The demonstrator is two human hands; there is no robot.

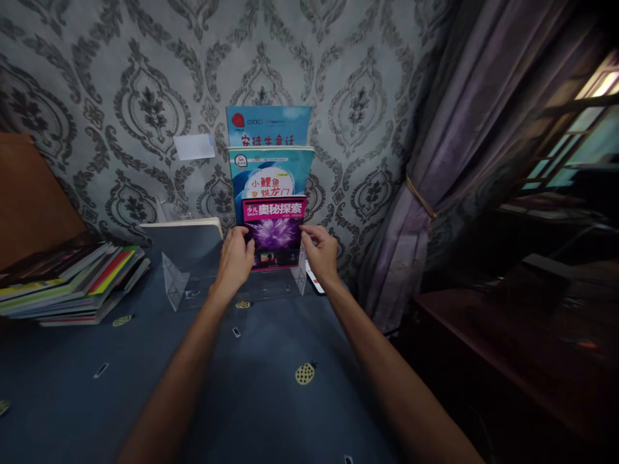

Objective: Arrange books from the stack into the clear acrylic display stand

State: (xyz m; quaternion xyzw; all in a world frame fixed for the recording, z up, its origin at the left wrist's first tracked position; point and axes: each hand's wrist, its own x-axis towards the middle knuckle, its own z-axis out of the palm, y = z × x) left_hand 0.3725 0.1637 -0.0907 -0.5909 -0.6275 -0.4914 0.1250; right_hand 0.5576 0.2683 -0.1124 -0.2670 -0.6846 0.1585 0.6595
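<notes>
A purple and magenta book stands upright, facing me, in a clear acrylic stand. My left hand grips its left edge with bent fingers. On the opposite edge, my right hand pinches the book between thumb and fingers. Behind it rises a teal book with a round white cover patch, and farther back a taller blue book with red lettering. To the left in the same stand leans a grey, pale-edged book or board.
Several stacked books and magazines lie at the left, by a brown panel. A dark blue cloth with pineapple prints covers the table. A phone-like object lies behind the stand's right end. A tied purple curtain hangs at the right.
</notes>
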